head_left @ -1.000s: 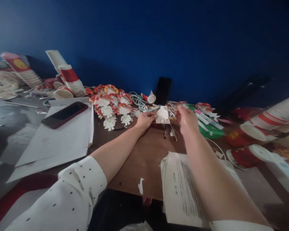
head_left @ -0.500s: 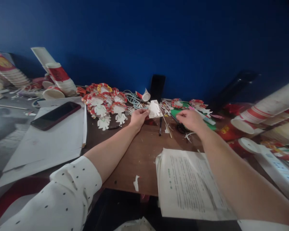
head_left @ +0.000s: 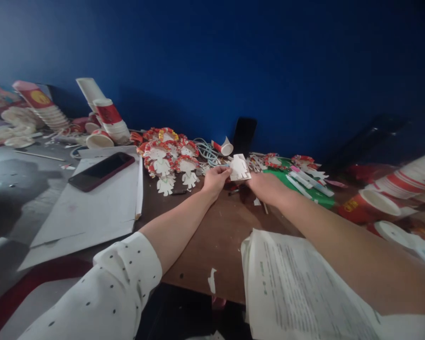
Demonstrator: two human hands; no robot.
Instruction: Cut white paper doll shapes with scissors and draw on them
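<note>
My left hand (head_left: 216,179) is closed, pinching the left edge of a small white paper piece (head_left: 239,167) that bears the outline of a figure. Close to the paper's lower right edge is my right hand (head_left: 264,188), its fingers curled. What these fingers hold, if anything, is hidden. Left of my left hand lies a pile of white paper figures (head_left: 165,185) with red ruffled trim. A dark phone (head_left: 245,134) leans on the wall behind the paper.
Stacked paper cups (head_left: 109,120) stand at the left, with more cups (head_left: 378,200) at the right. A phone (head_left: 102,171) rests on a white board (head_left: 92,208). Markers (head_left: 301,184) lie on green material (head_left: 326,200). Printed sheets (head_left: 290,278) lie at the table's front edge.
My right hand has moved left, right up to the white paper piece. My left hand still holds the paper. The whole view has shifted, so things appear farther right.
</note>
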